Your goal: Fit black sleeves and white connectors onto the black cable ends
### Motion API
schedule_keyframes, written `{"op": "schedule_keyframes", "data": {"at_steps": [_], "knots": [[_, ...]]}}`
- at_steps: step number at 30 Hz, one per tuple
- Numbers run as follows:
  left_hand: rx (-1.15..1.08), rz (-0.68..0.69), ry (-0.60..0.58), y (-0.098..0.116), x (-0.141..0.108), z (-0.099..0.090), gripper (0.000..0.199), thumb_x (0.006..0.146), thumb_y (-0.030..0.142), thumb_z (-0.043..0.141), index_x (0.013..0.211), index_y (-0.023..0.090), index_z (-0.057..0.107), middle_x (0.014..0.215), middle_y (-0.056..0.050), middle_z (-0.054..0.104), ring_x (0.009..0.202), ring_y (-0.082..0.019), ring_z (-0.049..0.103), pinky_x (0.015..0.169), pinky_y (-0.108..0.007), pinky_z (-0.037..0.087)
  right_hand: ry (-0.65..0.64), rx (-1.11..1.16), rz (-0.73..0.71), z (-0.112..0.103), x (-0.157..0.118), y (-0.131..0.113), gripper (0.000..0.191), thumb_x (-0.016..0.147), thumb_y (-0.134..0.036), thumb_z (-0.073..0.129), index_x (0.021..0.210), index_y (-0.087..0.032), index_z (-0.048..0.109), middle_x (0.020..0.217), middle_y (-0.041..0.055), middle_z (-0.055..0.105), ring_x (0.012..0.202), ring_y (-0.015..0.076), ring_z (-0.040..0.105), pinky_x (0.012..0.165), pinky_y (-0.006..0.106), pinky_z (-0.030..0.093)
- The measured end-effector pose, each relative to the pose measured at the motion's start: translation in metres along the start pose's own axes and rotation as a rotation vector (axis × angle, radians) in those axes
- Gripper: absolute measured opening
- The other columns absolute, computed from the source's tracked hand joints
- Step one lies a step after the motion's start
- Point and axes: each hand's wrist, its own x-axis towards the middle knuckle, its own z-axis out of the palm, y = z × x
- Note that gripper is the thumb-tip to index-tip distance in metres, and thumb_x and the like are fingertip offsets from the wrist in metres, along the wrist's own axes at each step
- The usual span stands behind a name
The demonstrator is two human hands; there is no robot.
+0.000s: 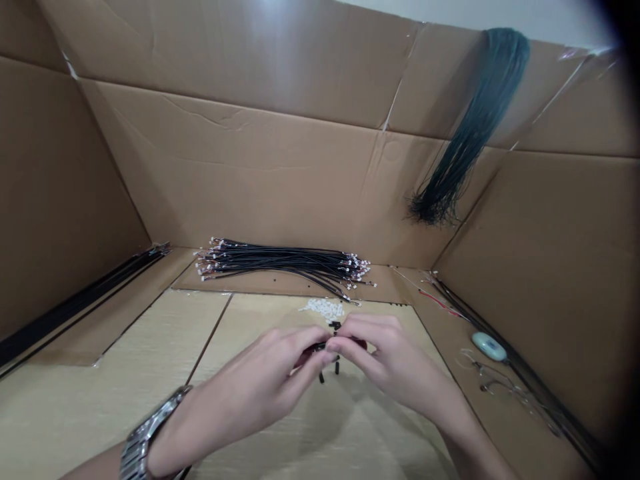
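Observation:
My left hand (260, 387) and my right hand (385, 357) meet over the wooden table (75, 400), fingertips together pinching a small black piece (320, 346). What exactly the piece is cannot be made out; it looks like a short black tube or wire end. A few short black bits (337, 365) lie on the table just under the fingers. A small heap of white connectors (324, 308) sits right behind the hands. A metal watch (150, 433) is on my left wrist.
A bundle of black wires with white ends (280, 261) lies at the back. A dark wire hank (475, 127) hangs on the right cardboard wall. Black strips (80, 300) lie along the left wall. A pale oval object (489, 346) and loose wires rest at right.

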Motion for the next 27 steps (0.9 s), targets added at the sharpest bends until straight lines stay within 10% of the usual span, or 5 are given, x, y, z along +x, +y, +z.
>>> {"op": "schedule_keyframes", "data": {"at_steps": [11, 19, 27], "knots": [[0.036, 0.029, -0.092, 0.004, 0.010, -0.005, 0.031, 0.102, 0.037, 0.045, 0.081, 0.018, 0.057, 0.067, 0.005, 0.054, 0.059, -0.009, 0.046, 0.055, -0.022, 0.033, 0.112, -0.007, 0.000, 0.002, -0.002, -0.006, 0.043, 0.102, -0.030, 0.047, 0.061, -0.018, 0.043, 0.056, -0.0055, 0.044, 0.054, 0.0091, 0.041, 0.055, 0.026, 0.028], [-0.081, -0.088, -0.255, 0.013, 0.004, -0.024, 0.033, 0.097, 0.048, 0.050, 0.094, 0.020, 0.067, 0.082, 0.000, 0.069, 0.072, -0.013, 0.061, 0.061, -0.021, 0.044, 0.524, -0.138, -0.088, -0.030, -0.015, -0.015, 0.044, 0.098, -0.020, 0.052, 0.057, -0.018, 0.038, 0.052, -0.0059, 0.037, 0.047, 0.0069, 0.035, 0.049, 0.025, 0.026], [-0.236, -0.073, -0.322, 0.011, 0.007, -0.008, 0.028, 0.099, 0.042, 0.052, 0.090, 0.018, 0.064, 0.077, 0.000, 0.072, 0.068, -0.011, 0.063, 0.060, -0.020, 0.045, 0.489, -0.168, -0.166, -0.021, -0.022, -0.025, 0.032, 0.096, -0.015, 0.057, 0.066, -0.018, 0.047, 0.060, -0.0041, 0.043, 0.055, 0.0078, 0.039, 0.054, 0.024, 0.030]]}}
